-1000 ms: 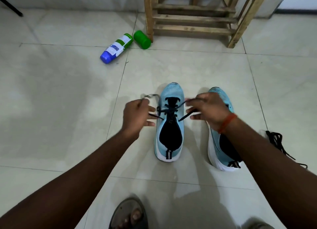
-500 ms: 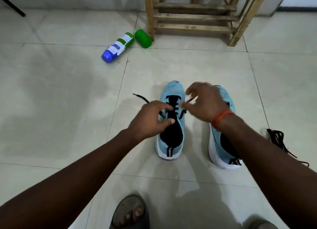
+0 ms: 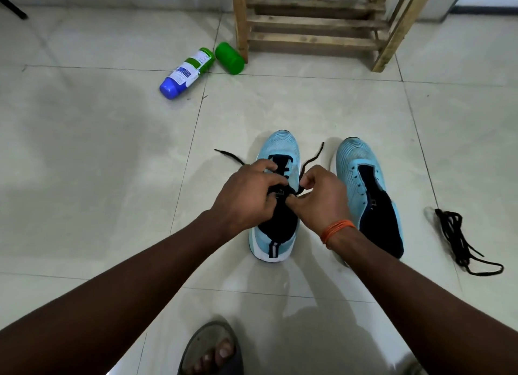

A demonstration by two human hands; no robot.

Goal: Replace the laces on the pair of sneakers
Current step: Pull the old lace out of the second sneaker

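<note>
From the head view, the left sneaker (image 3: 280, 147) is lying straight ahead, long axis running near to far, toe away. The left hand (image 3: 246, 198) and right hand (image 3: 322, 200) are sitting side by side over its middle, equally near, each pinching the black lace (image 3: 309, 161), fingers curled.

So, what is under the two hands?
The laced sneaker, toe and heel showing. Left hand and right hand each grip its black lace, ends sticking out. The middle eyelets and any knot are covered.
</note>
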